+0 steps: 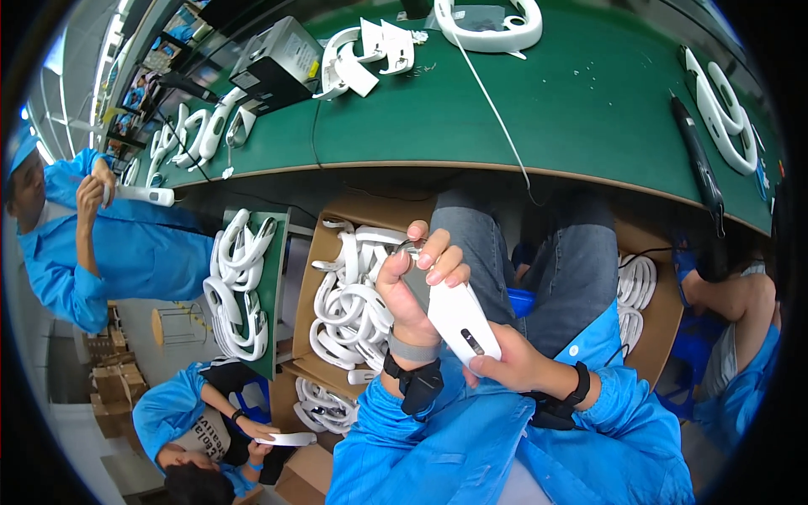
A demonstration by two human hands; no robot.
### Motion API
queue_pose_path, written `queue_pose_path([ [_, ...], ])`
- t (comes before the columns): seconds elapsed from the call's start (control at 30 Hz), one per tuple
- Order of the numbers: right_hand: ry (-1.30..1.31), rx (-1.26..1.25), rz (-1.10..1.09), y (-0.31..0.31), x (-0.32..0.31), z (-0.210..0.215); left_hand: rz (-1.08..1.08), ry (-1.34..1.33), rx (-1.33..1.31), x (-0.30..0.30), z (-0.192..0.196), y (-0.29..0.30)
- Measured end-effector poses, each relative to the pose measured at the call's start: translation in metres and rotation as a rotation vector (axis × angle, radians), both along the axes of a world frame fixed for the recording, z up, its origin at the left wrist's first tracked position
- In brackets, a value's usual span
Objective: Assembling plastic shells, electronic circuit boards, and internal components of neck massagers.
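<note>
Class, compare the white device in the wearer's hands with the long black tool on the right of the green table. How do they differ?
The white device is broad; the black tool is slender.
The white device is held by the left hand and right hand; the black tool lies on the green table.
Both are longer than wide.
</note>
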State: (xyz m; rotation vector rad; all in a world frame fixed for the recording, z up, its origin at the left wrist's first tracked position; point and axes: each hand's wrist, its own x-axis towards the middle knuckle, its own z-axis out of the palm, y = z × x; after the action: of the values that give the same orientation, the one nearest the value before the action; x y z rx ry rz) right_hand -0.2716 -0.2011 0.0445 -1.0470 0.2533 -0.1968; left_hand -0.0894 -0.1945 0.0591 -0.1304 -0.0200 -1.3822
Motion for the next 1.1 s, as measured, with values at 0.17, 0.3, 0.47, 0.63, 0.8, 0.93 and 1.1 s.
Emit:
queue_pose_path([
  [0.17,-0.022,0.111,0.06,-0.001,-0.002,-0.003,0.007,-0.014,0.029,-0.001,-0.001,0.001],
  [0.3,-0.032,0.176,0.034,-0.002,-0.003,-0.002,0.001,-0.02,0.028,-0.002,-0.002,-0.001],
  [0.47,-0.037,0.186,0.045,-0.005,-0.005,-0.008,-0.003,-0.09,0.053,-0.004,-0.003,-0.005],
  [0.63,0.011,-0.126,-0.027,-0.011,-0.007,-0.001,0.029,-0.106,0.101,-0.006,0.003,-0.009],
  [0.8,0.067,0.178,-0.08,-0.022,-0.01,-0.014,0.292,-0.289,0.472,-0.011,0.008,-0.019],
  [0.93,-0.111,0.713,-0.097,-0.024,-0.015,-0.032,0.354,-0.46,0.753,-0.021,0.006,-0.031],
  [1.1,-0.223,0.756,-0.081,-0.028,-0.015,-0.035,0.317,-0.761,0.634,-0.005,0.014,-0.006],
])
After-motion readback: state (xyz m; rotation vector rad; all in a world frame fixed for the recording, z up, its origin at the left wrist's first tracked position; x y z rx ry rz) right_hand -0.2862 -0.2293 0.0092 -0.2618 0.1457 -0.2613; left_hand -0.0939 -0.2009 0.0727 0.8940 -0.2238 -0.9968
